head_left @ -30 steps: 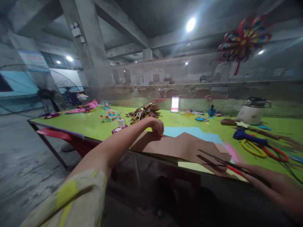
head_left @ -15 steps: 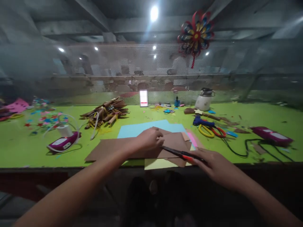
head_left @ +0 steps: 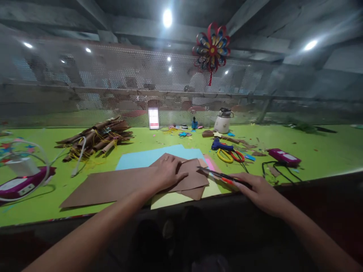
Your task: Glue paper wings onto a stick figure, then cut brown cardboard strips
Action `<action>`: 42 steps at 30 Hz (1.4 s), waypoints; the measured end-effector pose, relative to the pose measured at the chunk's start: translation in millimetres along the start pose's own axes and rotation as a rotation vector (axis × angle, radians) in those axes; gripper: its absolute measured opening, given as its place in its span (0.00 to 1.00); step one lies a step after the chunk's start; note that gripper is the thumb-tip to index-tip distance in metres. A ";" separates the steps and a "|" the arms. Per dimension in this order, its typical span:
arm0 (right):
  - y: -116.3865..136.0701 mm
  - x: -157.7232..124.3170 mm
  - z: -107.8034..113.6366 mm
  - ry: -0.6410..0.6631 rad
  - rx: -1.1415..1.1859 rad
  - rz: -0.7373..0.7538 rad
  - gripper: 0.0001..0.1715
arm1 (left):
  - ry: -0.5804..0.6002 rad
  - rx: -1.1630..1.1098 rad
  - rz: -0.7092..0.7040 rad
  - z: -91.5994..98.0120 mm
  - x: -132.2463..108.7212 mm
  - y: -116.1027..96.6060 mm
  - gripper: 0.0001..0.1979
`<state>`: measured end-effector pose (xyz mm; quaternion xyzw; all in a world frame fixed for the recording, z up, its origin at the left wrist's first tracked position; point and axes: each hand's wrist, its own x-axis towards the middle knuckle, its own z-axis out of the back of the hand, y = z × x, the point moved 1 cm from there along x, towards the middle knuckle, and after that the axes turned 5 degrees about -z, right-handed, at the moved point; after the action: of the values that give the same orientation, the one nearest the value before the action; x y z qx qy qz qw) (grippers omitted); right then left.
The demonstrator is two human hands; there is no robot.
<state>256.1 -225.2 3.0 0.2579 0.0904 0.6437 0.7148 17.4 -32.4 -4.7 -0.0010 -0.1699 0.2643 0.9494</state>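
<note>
My left hand point(head_left: 169, 172) lies flat on a stack of brown paper point(head_left: 119, 183), thumb apart from the fingers. My right hand point(head_left: 256, 190) is closed around a pair of scissors point(head_left: 217, 174) with a red inner handle. The scissors point left, and their tip is over the right end of the brown paper, apart from my left hand. Under the brown paper, a light blue sheet point(head_left: 141, 156) shows at the back and a pale yellow sheet point(head_left: 167, 200) at the front edge. A strip of pink paper point(head_left: 209, 164) shows at the right.
Rolled brown paper tubes point(head_left: 96, 138) lie behind on the left. A purple power strip point(head_left: 25, 181) with a white charger sits front left. To the right are a blue glue gun point(head_left: 222, 144), yellow-and-red-handled scissors point(head_left: 225, 156), another purple power strip point(head_left: 284, 156) and a white bottle point(head_left: 222, 122).
My view has turned to the right. The curled fingers of my left hand have flattened onto the brown paper, and the scissors are now farther from them.
</note>
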 end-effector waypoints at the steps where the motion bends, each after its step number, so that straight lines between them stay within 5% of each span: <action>1: -1.1 1.9 -0.6 -0.008 0.006 -0.002 0.20 | -0.008 -0.019 -0.001 1.4 0.3 -0.5 0.21; 11: -14.8 18.4 5.6 -0.125 -0.039 0.023 0.21 | -0.058 -0.145 0.069 4.1 3.2 5.1 0.05; 23: -38.5 46.6 11.7 -0.145 -0.093 0.159 0.21 | -0.045 -0.097 0.085 3.8 7.5 7.8 0.07; 37: -16.9 27.7 14.6 0.208 -0.040 0.323 0.22 | -0.120 -0.026 0.035 -16.0 9.8 16.8 0.06; 42: -21.3 31.0 14.3 0.227 -0.013 0.346 0.23 | -0.270 0.044 -0.077 -11.3 4.6 5.4 0.08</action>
<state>286.0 -199.6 11.0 0.1910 0.1204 0.7825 0.5803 22.0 -24.5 -14.4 0.0616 -0.2900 0.2292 0.9271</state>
